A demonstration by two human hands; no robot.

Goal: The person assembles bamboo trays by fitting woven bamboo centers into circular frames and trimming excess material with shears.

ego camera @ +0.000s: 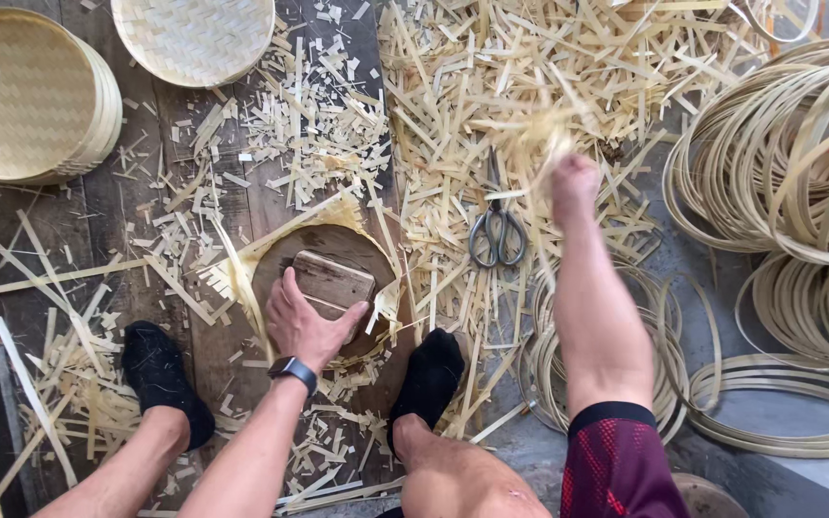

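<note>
My left hand (pixel 301 324), with a dark watch on the wrist, grips the near end of a small wooden block (pixel 336 278). The block lies on a round wooden board (pixel 330 242), with a woven bamboo piece partly under it. My right hand (pixel 575 182) reaches far out over the heap of cut bamboo strips (pixel 491 77). It is closed in a fist around a blurred bunch of thin strips (pixel 541 134). Metal scissors (pixel 497 232) lie on the scraps just left of my right forearm.
Two round woven trays (pixel 26 96) (pixel 194 38) sit at the top left. Coils of bamboo hoops (pixel 779 163) (pixel 798 317) fill the right side. My feet in black socks (pixel 160 376) (pixel 429 376) flank the board. Long strips litter the plank floor (pixel 155 240).
</note>
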